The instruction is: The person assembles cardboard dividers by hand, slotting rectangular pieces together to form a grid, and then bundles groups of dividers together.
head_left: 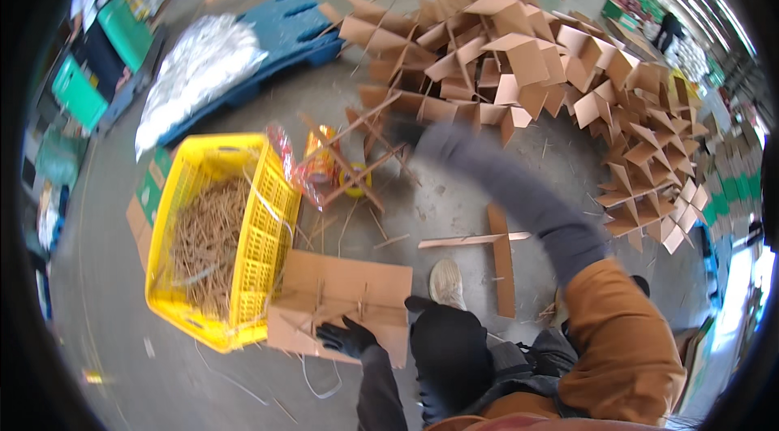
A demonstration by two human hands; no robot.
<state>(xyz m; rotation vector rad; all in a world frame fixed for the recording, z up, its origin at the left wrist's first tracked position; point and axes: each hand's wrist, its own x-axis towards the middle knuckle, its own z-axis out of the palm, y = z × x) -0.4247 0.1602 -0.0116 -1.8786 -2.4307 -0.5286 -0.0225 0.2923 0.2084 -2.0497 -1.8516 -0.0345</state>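
My left hand, in a black glove, lies with its fingers spread on a flat brown cardboard sheet. Thin cardboard strips rest on and stick up from that sheet. My right arm reaches forward, and my right hand is dark and smeared by motion. It is beside a crossed cardboard divider; whether the fingers grip it is not visible. Close to my shoe, a separate cross of two cardboard strips stands on the floor.
Left of the sheet sits a yellow plastic crate full of brown cardboard strips. A large heap of interlocked cardboard dividers spreads ahead and right. A blue pallet carries white wrapped goods. A roll of yellow tape lies mid-floor.
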